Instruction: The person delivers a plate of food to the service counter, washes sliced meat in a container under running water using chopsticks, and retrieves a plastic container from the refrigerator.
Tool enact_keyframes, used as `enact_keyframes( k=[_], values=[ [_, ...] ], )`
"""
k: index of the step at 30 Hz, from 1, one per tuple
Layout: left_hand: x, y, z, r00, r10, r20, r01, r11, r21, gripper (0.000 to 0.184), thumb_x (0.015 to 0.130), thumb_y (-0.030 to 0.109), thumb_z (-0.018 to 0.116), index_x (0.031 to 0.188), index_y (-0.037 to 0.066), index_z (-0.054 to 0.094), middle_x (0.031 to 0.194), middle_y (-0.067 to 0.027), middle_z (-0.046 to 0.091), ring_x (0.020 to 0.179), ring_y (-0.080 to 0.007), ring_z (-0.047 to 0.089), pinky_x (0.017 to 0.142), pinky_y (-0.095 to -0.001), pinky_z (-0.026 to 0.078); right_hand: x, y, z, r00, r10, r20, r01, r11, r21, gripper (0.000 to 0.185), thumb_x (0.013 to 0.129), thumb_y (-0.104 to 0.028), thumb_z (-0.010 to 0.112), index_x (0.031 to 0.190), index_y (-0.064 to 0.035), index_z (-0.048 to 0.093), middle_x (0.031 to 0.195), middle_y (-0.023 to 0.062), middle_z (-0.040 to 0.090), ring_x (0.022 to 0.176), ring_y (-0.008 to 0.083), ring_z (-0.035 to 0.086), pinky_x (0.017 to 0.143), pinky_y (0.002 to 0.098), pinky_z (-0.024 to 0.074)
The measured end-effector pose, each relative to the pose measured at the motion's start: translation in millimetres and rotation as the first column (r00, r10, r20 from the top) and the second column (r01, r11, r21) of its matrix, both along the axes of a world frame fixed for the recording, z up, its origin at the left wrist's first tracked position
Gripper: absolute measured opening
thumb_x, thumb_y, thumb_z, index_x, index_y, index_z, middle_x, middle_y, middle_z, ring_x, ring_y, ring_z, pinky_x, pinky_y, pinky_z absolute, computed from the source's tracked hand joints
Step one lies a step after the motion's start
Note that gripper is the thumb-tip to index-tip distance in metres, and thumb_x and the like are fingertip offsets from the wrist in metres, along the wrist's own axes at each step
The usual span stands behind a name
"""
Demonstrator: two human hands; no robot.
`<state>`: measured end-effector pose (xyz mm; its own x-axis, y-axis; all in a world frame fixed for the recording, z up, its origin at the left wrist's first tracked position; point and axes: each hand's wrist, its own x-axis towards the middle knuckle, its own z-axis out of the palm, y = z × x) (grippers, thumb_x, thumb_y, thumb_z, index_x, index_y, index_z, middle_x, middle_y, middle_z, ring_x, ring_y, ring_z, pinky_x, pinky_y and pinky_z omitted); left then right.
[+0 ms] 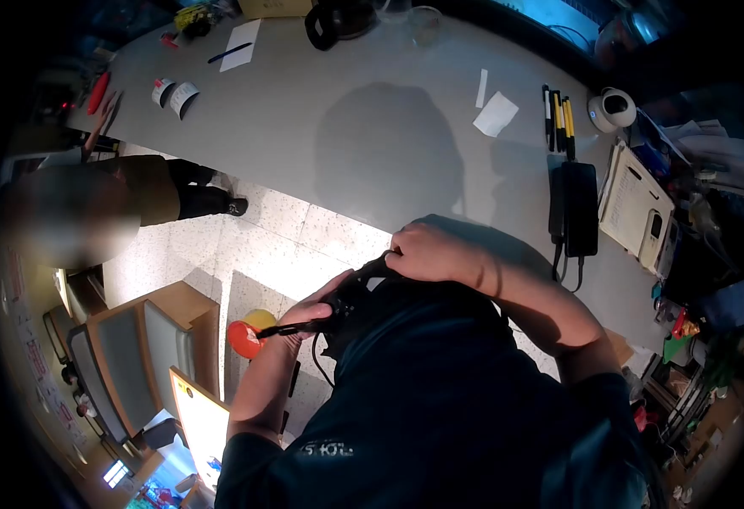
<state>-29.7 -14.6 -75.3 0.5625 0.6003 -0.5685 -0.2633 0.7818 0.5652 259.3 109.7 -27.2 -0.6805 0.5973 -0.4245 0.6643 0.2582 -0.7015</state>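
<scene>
A black device with a strap and a thin cord (350,304) is held against the front of my dark shirt; its exact kind cannot be made out. My left hand (317,307) grips its left side, with the thumb on the dotted black surface. A black strap end (283,329) sticks out past that wrist. On the upper right side, my right hand (427,252) is closed on a black strap (379,265) at the edge of the grey table (253,119). Most of the right fingertips are hidden.
A black power adapter (579,208), several markers (558,119), a white camera (612,110) and a clipboard (637,204) lie at the right. Paper slips (496,114) lie farther back. Another person (155,188) stands at the left, near an orange object (244,338) and wooden furniture (168,339).
</scene>
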Motion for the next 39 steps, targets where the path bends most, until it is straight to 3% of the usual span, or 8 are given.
enact_keyframes(
  k=[7, 10, 16, 22, 28, 32, 36, 39],
  values=[
    [10.6, 12.8, 29.2, 0.999, -0.017, 0.050, 0.012, 0.996, 0.085, 0.123, 0.059, 0.043, 0.081, 0.158, -0.004, 0.026, 0.153, -0.0246, 0.042, 0.139, -0.0332, 0.045, 0.120, -0.0384, 0.030, 20.6, -8.3, -5.7, 0.997, -0.067, -0.044, 0.053, 0.963, -0.263, 0.064, 0.081, -0.052, 0.072, 0.108, 0.0066, 0.071, 0.105, 0.0264, 0.071, 0.100, 0.0396, 0.069, 0.089, 0.0419, 0.0537],
    [23.4, 30.1, 50.5, 0.996, -0.010, 0.088, 0.003, 0.997, 0.077, 0.127, 0.055, 0.039, 0.085, 0.159, -0.002, 0.025, 0.154, -0.0252, 0.040, 0.142, -0.0352, 0.042, 0.121, -0.0391, 0.028, 41.0, -12.1, -8.3, 0.994, -0.079, -0.074, 0.051, 0.943, -0.329, 0.076, 0.076, -0.054, 0.080, 0.124, 0.0025, 0.065, 0.110, 0.0207, 0.071, 0.102, 0.0324, 0.068, 0.092, 0.0363, 0.0524],
    [55.2, 74.2, 80.4, 0.960, -0.247, -0.132, 0.269, 0.945, 0.187, 0.123, 0.057, 0.030, 0.087, 0.160, 0.002, 0.026, 0.156, -0.0226, 0.039, 0.145, -0.0345, 0.037, 0.123, -0.0392, 0.021, 91.0, -19.9, 35.0, 0.966, -0.254, 0.040, 0.253, 0.911, -0.324, 0.077, 0.073, -0.052, 0.084, 0.124, 0.0022, 0.066, 0.112, 0.0195, 0.071, 0.105, 0.0304, 0.067, 0.093, 0.0372, 0.0516],
    [90.5, 119.1, 79.3, 0.898, -0.410, -0.158, 0.434, 0.883, 0.179, 0.118, 0.061, 0.027, 0.089, 0.159, 0.002, 0.028, 0.157, -0.0225, 0.038, 0.149, -0.0338, 0.032, 0.123, -0.0394, 0.018, 135.2, -19.3, 37.1, 0.885, -0.465, -0.007, 0.398, 0.766, -0.505, 0.071, 0.074, -0.050, 0.082, 0.121, 0.0020, 0.068, 0.105, 0.0176, 0.072, 0.105, 0.0293, 0.067, 0.092, 0.0362, 0.0502],
    [134.7, 163.1, 87.2, 0.812, -0.546, -0.206, 0.584, 0.754, 0.301, 0.121, 0.060, 0.025, 0.091, 0.159, 0.000, 0.026, 0.159, -0.0195, 0.037, 0.150, -0.0296, 0.030, 0.124, -0.0379, 0.018, 165.4, -5.8, 50.6, 0.839, -0.539, -0.075, 0.460, 0.776, -0.432, 0.071, 0.076, -0.048, 0.081, 0.125, 0.0009, 0.067, 0.108, 0.0188, 0.071, 0.106, 0.0310, 0.066, 0.095, 0.0368, 0.0492],
    [140.5, 183.0, 73.3, 0.825, -0.534, -0.184, 0.564, 0.770, 0.297, 0.117, 0.062, 0.015, 0.090, 0.159, 0.001, 0.026, 0.158, -0.0184, 0.037, 0.148, -0.0273, 0.033, 0.123, -0.0364, 0.020, 166.9, 15.5, 28.5, 0.912, -0.410, 0.014, 0.397, 0.872, -0.287, 0.075, 0.075, -0.042, 0.080, 0.135, -0.0009, 0.060, 0.122, 0.0230, 0.066, 0.113, 0.0352, 0.064, 0.099, 0.0390, 0.0496],
    [142.8, 192.0, 81.0, 0.821, -0.535, -0.199, 0.569, 0.796, 0.208, 0.116, 0.058, 0.011, 0.087, 0.159, 0.002, 0.029, 0.158, -0.0153, 0.039, 0.150, -0.0257, 0.030, 0.124, -0.0356, 0.018, 127.9, 31.7, 2.1, 0.942, -0.310, -0.128, 0.283, 0.940, -0.189, 0.072, 0.072, -0.035, 0.083, 0.132, -0.0034, 0.059, 0.120, 0.0216, 0.067, 0.116, 0.0393, 0.061, 0.099, 0.0420, 0.0502],
    [138.2, 197.6, 75.0, 0.797, -0.556, -0.237, 0.603, 0.758, 0.249, 0.112, 0.063, 0.010, 0.087, 0.159, 0.003, 0.028, 0.157, -0.0153, 0.040, 0.147, -0.0247, 0.033, 0.122, -0.0347, 0.023, 107.1, 38.7, -7.9, 0.959, -0.203, -0.200, 0.214, 0.976, 0.038, 0.070, 0.070, -0.033, 0.085, 0.128, -0.0032, 0.060, 0.118, 0.0214, 0.067, 0.112, 0.0392, 0.063, 0.098, 0.0422, 0.0509]
  ],
)
